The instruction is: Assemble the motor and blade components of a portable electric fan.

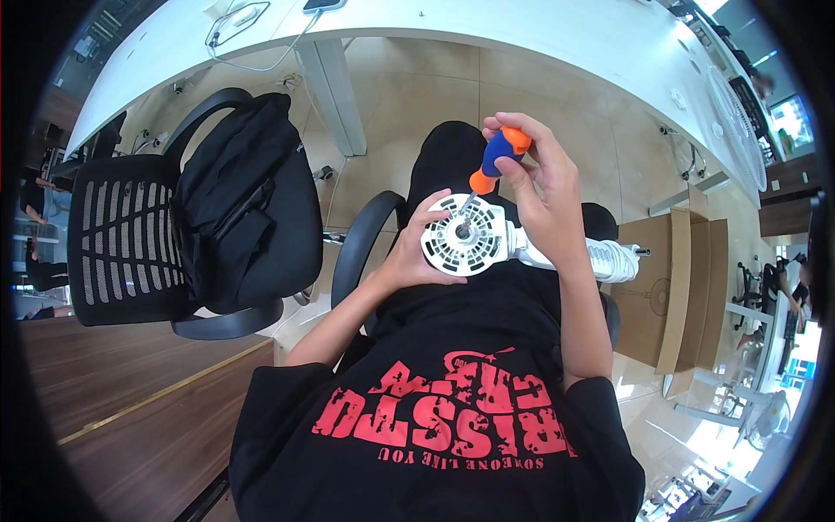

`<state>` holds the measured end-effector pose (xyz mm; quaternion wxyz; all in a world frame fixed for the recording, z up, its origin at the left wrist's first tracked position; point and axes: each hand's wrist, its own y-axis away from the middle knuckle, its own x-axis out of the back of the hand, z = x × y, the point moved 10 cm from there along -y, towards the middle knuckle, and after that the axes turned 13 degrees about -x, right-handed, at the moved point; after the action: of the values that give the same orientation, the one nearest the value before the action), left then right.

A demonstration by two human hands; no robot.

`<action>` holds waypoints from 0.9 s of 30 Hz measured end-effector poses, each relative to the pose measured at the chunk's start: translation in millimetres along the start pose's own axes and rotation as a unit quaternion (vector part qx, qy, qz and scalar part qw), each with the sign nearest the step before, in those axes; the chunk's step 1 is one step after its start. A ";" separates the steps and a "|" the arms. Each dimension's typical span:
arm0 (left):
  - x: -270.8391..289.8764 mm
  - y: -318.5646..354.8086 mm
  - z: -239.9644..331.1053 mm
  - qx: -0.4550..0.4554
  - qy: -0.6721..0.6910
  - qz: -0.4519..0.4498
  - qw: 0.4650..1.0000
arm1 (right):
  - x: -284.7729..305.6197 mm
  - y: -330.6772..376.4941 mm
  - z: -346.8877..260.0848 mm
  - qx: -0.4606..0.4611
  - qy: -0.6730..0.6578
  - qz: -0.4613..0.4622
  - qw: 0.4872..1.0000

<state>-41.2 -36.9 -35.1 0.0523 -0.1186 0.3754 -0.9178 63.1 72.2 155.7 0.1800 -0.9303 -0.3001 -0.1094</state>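
On my lap lies a white electric fan body, its round slotted motor housing (489,244) facing up. My left hand (407,254) grips the housing's left rim, fingers above and thumb below. My right hand (550,187) is closed round the blue and orange handle of a screwdriver (502,154). The screwdriver slants down to the left, and its shaft reaches the middle of the housing. Whether the tip sits in a screw is too small to tell. A coiled white cord (616,261) lies against the fan's neck, to the right of my right forearm.
An open cardboard box (648,304) stands on the floor to the right. At left is a black office chair (130,235) with a black bag (239,187) on it. A white desk (522,26) curves across the far side, with a fan grille (735,122) at its right.
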 end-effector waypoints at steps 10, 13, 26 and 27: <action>-0.4 2.2 -2.7 -0.003 0.003 0.003 1.000 | -7.3 -2.8 -0.9 -0.023 -0.035 -0.049 0.998; -0.8 2.3 -3.0 -0.007 0.008 0.002 1.000 | -8.9 -1.4 -3.9 -0.018 -0.019 -0.053 0.998; -2.7 3.5 -6.1 0.006 0.026 0.005 1.000 | -15.7 4.2 -20.7 0.022 0.049 -0.005 0.999; -1.9 2.6 -5.6 0.006 0.023 0.006 1.000 | -16.2 4.8 -24.1 0.030 0.062 0.000 0.998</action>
<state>-40.8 -34.6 -41.2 0.0502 -0.0950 0.3715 -0.9222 50.8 50.5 171.3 0.2262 -0.9158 -0.2919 -0.1580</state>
